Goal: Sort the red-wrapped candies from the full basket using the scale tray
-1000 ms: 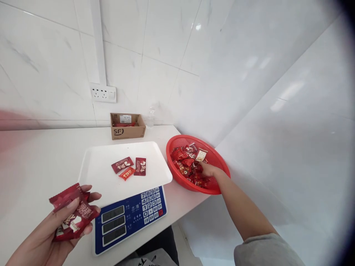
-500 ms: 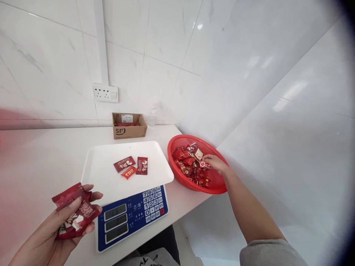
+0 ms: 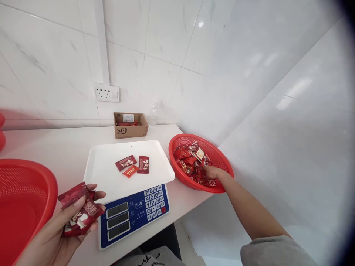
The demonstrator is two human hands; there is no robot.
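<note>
My left hand (image 3: 74,218) is closed around a bunch of dark red wrapped snack packets (image 3: 80,218), held left of the scale's display. My right hand (image 3: 212,173) reaches down into the red mesh basket (image 3: 226,162) on the right. Its fingertips are hidden among the red snack packets (image 3: 191,161), so I cannot see what they grip. Two dark red packets (image 3: 143,164) and one small bright red packet (image 3: 130,171) lie on the white scale tray (image 3: 102,155). Below the tray is the scale's blue panel (image 3: 135,210) with displays and keys.
Another red basket (image 3: 41,177) stands at the left edge. Behind the scale is a cardboard box (image 3: 133,132) with red packets inside, next to a clear plastic bottle (image 3: 153,115). A socket plate (image 3: 107,92) is on the tiled wall. The table (image 3: 74,136) ends at the right basket.
My right hand has moved lower and nearer into the pile, away from the red-and-white packet at its fingertips. The left basket has come clearly into view. My left hand keeps its packets.
</note>
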